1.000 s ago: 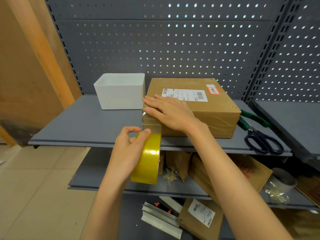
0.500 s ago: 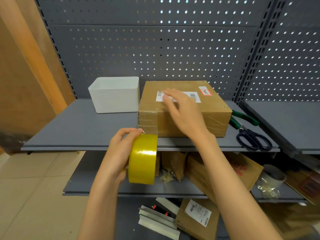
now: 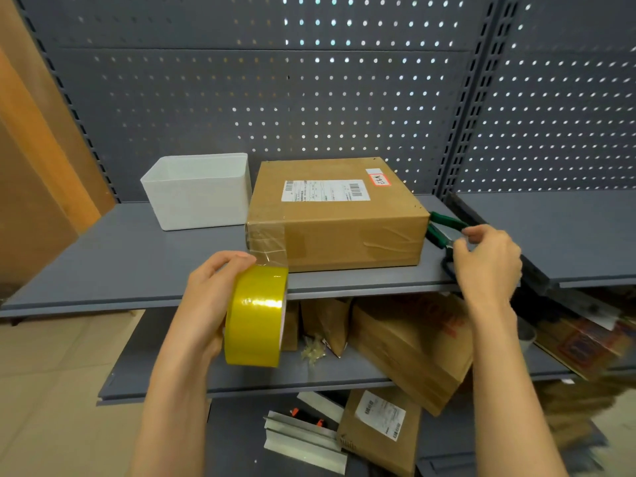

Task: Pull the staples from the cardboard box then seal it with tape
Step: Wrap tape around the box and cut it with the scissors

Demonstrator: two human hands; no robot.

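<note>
The cardboard box (image 3: 339, 215) sits on the grey shelf (image 3: 137, 256), with a white shipping label on top. My left hand (image 3: 210, 297) grips a yellow tape roll (image 3: 256, 316) in front of the shelf edge. A clear strip of tape (image 3: 270, 249) runs from the roll up over the box's front left corner. My right hand (image 3: 488, 263) hovers over the green-handled scissors (image 3: 444, 223) to the right of the box. Its fingers are loosely curved, with a gap between thumb and forefinger, and it hides the scissors' handles. I cannot tell whether it touches them.
A white open bin (image 3: 199, 191) stands against the box's left side. Perforated back panels rise behind the shelf. On the lower shelf (image 3: 309, 373) lie brown parcels (image 3: 409, 346) and a small clear bag. More parcels and metal strips (image 3: 303, 438) lie at the bottom.
My right hand left the box top and swung right to the scissors. My left hand kept the tape roll in front of the shelf edge, with the strip still stuck to the box.
</note>
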